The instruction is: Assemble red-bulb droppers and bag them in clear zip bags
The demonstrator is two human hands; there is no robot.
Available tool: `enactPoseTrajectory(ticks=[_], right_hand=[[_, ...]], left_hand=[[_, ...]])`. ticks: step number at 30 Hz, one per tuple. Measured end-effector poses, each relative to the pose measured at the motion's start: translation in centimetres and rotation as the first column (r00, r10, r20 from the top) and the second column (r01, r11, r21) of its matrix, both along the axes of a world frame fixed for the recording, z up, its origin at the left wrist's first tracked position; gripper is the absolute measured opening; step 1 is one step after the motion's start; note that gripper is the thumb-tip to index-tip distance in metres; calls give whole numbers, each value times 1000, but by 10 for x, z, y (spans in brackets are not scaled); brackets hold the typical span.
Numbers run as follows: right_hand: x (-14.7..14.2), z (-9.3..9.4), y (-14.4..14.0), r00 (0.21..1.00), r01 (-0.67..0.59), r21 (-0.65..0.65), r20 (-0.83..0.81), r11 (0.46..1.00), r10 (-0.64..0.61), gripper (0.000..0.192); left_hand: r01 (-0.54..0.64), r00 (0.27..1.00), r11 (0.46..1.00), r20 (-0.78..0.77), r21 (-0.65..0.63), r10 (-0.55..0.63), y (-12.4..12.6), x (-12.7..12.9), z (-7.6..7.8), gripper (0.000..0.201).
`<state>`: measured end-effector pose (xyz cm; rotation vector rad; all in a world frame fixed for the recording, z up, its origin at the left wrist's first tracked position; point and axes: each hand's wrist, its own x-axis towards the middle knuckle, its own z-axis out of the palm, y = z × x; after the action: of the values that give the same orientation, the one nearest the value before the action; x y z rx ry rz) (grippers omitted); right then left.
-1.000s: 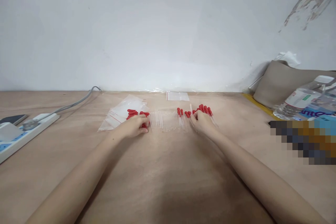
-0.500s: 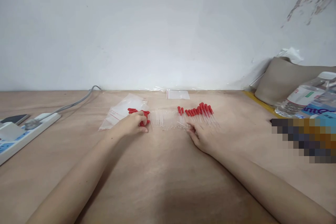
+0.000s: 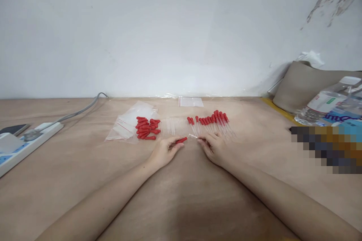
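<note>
My left hand (image 3: 164, 151) pinches a red rubber bulb (image 3: 181, 140) that points right toward my right hand (image 3: 214, 147). The right hand grips a thin clear glass tube (image 3: 194, 136), its tip almost meeting the bulb. Behind the left hand lies a pile of loose red bulbs (image 3: 146, 127). A row of bare clear tubes (image 3: 173, 125) lies in the middle. To the right is a row of finished droppers with red caps (image 3: 212, 120).
Clear zip bags (image 3: 127, 122) lie left of the bulbs, and another small bag (image 3: 190, 101) rests by the wall. A white power strip (image 3: 25, 141) and phone sit far left. Water bottles (image 3: 328, 107) and a beige bag (image 3: 302, 83) crowd the right.
My left hand left the bulb pile and came toward the centre with one red bulb. My right hand drew back from the dropper row holding a clear tube.
</note>
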<state>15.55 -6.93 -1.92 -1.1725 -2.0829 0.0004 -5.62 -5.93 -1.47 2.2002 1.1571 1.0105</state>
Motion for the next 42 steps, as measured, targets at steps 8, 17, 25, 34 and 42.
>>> enactPoseTrajectory(ticks=[8, 17, 25, 34, 42], right_hand=[[-5, 8, -5, 994, -21, 17, 104, 1000, 19, 24], [-11, 6, -7, 990, -97, -11, 101, 995, 98, 24], [-7, 6, -4, 970, -229, -150, 44, 962, 238, 19], [0, 13, -4, 956, -226, -171, 152, 959, 252, 18], [-5, 15, -4, 942, -197, -82, 259, 977, 212, 21]], left_hand=[[-11, 989, 997, 149, -70, 21, 5, -3, -8, 24], [105, 967, 982, 249, -160, -63, 5, -3, -9, 20], [106, 992, 993, 70, -44, -103, -1, -7, -1, 20], [253, 963, 967, -84, -27, -254, -7, -13, 8, 17], [206, 960, 978, -197, 26, -197, -6, -10, 6, 19]])
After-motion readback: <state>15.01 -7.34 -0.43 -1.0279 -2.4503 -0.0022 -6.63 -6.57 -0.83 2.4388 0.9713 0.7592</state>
